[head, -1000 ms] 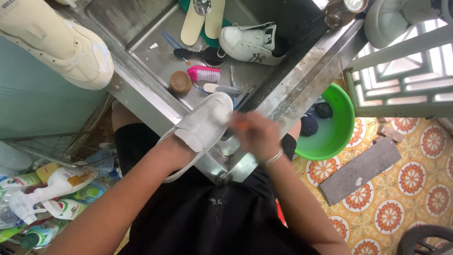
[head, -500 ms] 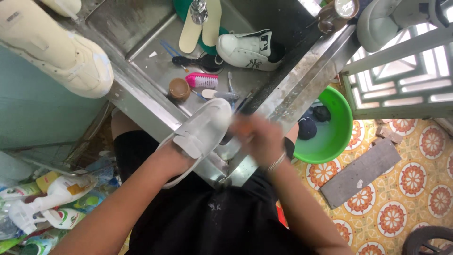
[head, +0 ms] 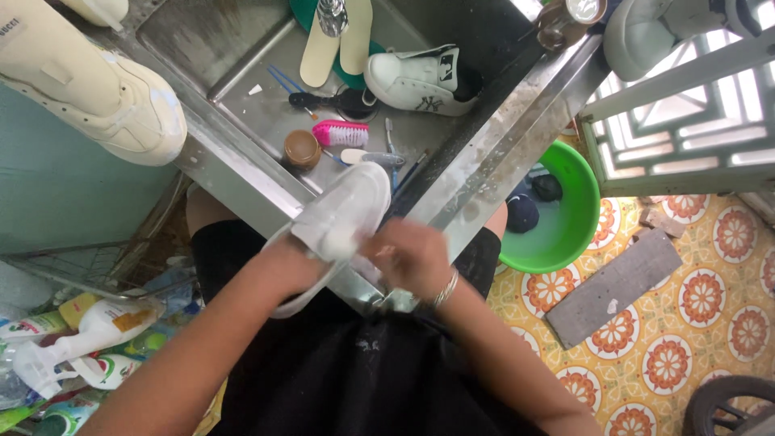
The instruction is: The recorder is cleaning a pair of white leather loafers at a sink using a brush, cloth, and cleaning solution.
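My left hand (head: 284, 262) is pushed inside a white sneaker (head: 343, 216), which I hold sole-side up over the near rim of a steel sink (head: 242, 184). My right hand (head: 410, 257), with a silver bangle on its wrist, is blurred and pressed against the sneaker's heel end; whatever it grips is hidden by the fingers. In the sink lie a pink scrubbing brush (head: 341, 132), a brown round lid (head: 302, 148), toothbrushes, two pale insoles (head: 337, 42) and a second white sneaker (head: 421, 79).
A cream sneaker (head: 93, 87) rests on the sink's left edge. On the patterned tile floor stand a green basin (head: 577, 211) with water and dark items, plus a grey slab (head: 617, 284). Spray bottles (head: 77, 339) crowd the lower left. A white grille (head: 686, 105) stands at right.
My right hand has kept moving with a blur against the sneaker's heel. The sneaker and left hand stay in nearly the same place over the sink rim.
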